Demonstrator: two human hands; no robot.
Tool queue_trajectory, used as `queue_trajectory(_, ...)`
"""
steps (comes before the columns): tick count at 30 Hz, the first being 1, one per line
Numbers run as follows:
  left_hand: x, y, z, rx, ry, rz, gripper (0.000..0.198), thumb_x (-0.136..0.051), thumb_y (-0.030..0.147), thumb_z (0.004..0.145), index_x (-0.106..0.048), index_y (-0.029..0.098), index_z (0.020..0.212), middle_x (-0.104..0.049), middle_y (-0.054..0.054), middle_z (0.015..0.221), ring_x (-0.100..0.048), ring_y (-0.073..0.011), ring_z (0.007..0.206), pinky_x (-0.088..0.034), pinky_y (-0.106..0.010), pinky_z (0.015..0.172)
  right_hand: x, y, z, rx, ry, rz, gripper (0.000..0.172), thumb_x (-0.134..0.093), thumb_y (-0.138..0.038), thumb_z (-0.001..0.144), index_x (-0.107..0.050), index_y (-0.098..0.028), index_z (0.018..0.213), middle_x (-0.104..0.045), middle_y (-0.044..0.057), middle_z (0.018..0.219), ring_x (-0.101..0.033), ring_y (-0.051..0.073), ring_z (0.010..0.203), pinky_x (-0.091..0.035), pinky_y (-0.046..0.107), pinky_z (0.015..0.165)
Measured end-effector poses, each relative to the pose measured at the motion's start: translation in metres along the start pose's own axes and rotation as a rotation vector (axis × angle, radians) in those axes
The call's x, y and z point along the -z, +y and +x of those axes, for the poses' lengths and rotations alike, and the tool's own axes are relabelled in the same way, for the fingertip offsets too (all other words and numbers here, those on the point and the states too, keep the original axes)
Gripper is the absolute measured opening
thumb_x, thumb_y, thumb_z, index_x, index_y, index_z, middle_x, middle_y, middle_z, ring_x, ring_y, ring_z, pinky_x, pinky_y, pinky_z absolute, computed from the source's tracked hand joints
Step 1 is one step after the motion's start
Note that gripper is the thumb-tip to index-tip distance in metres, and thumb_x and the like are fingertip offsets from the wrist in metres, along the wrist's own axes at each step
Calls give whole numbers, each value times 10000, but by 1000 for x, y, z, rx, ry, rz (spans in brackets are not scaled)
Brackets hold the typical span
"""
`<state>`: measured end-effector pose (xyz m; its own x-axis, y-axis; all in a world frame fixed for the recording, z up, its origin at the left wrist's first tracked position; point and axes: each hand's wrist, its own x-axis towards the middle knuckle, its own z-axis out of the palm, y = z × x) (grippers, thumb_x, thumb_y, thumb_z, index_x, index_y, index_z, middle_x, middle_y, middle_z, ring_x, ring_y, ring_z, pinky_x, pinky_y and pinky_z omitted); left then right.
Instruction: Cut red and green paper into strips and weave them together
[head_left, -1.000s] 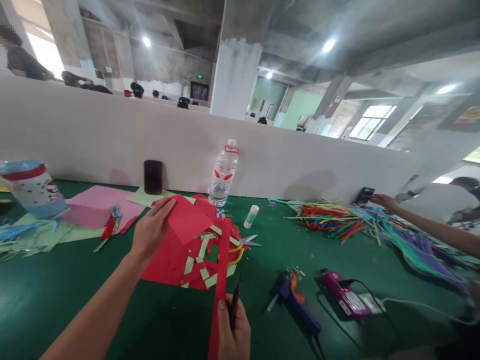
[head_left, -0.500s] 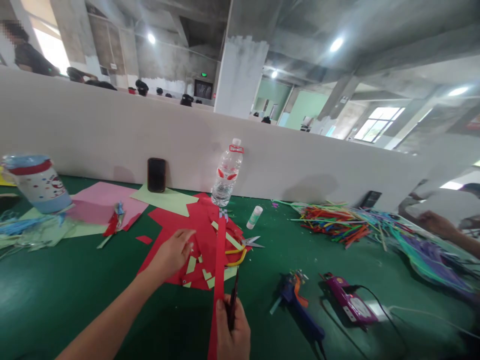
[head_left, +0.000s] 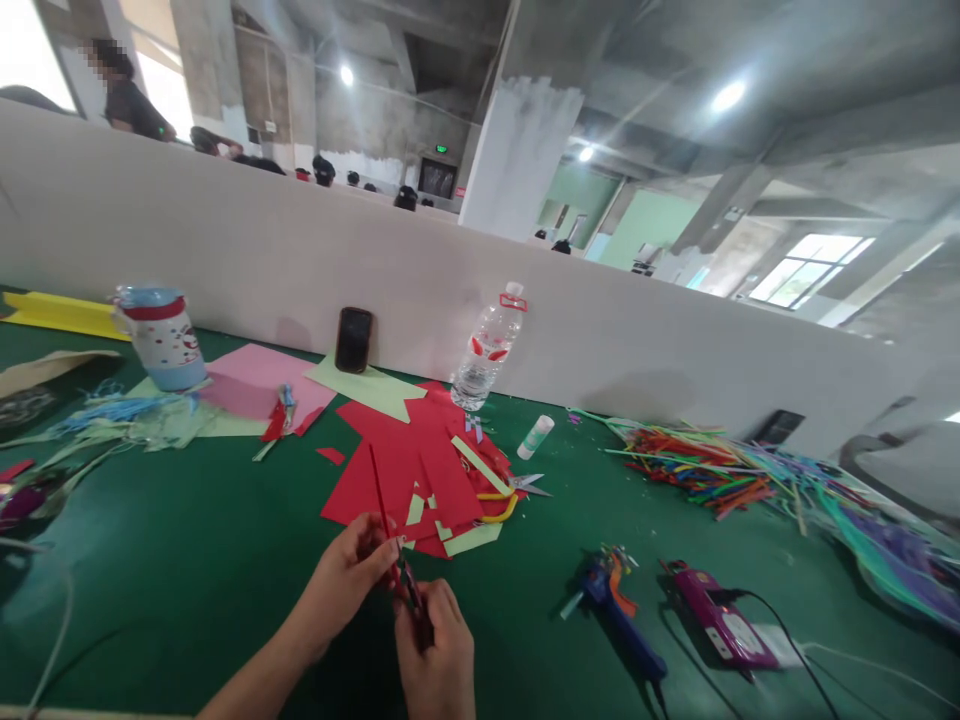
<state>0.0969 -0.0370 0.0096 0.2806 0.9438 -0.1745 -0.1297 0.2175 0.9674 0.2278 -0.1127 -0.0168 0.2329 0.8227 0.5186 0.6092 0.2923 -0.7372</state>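
Note:
My left hand (head_left: 352,570) pinches a narrow red paper strip (head_left: 379,487), which is seen nearly edge-on and points away from me. Close beside it, my right hand (head_left: 435,640) is closed round a slim dark tool (head_left: 409,588); its kind is not clear. The tool's tip is at the strip, by the left fingertips. Beyond the hands lie red paper sheets (head_left: 397,430) with pale green paper scraps (head_left: 472,540) on and beside them. Scissors with yellow handles (head_left: 498,507) rest at the right side of this pile.
A water bottle (head_left: 486,350) and a phone (head_left: 353,340) stand by the white partition (head_left: 300,260). A glue stick (head_left: 535,437), a blue glue gun (head_left: 619,620), a purple corded device (head_left: 720,615) and colourful pipe cleaners (head_left: 697,465) lie rightward. A patterned cup (head_left: 166,340) stands left.
My left hand has come down from above the red sheets and now pinches the strip. My right hand, still holding the dark tool, has moved left beside it. The view has shifted left.

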Motion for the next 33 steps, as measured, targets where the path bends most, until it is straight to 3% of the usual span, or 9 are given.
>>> queue_trajectory(2, 10, 3, -6, 24, 5, -44, 446, -757, 589, 721, -598, 206, 887, -597, 56, 703, -593, -120, 626, -504, -260, 636, -2, -7, 1, -105, -87, 100, 143, -623, -339, 895, -681, -212, 869, -678, 30, 763, -664, 171, 676, -524, 219, 627)
queue_trajectory(6, 27, 7, -16, 64, 11, -108, 444, -780, 573, 722, -629, 201, 915, -650, 35, 764, -617, -120, 657, -508, -252, 648, -5, -18, 8, -379, -317, 368, 344, -656, -484, 871, -681, -172, 1016, -722, 65, 887, -671, 201, 757, -524, 252, 670)
queue_trajectory(10, 38, 9, -20, 88, -6, -157, 503, -814, 577, 685, -653, 201, 978, -673, 29, 776, -632, -121, 659, -510, -242, 637, -8, -25, 15, -431, -446, 472, 435, -662, -546, 853, -676, -157, 1048, -726, 66, 911, -651, 206, 786, -506, 267, 705)
queue_trajectory(16, 48, 8, -26, 118, -63, -210, 461, -810, 548, 713, -685, 202, 991, -730, -13, 876, -676, -164, 770, -552, -284, 715, -8, -35, 16, -527, -435, 484, 447, -602, -574, 895, -698, -147, 984, -718, 64, 849, -642, 210, 763, -499, 272, 684)
queue_trajectory(21, 50, 10, -29, 145, -112, -239, 471, -775, 536, 757, -695, 201, 1078, -763, -61, 999, -707, -204, 821, -574, -342, 768, -10, -37, 15, -548, -382, 514, 401, -596, -521, 915, -702, -145, 1002, -728, 77, 869, -666, 236, 821, -520, 305, 748)
queue_trajectory(33, 55, 11, -30, 144, -42, -229, 433, -816, 496, 713, -706, 200, 1010, -766, -46, 973, -704, -193, 791, -576, -307, 717, -17, -43, 16, -533, -424, 405, 321, -571, -459, 936, -701, -171, 996, -724, 62, 884, -649, 214, 804, -510, 276, 725)
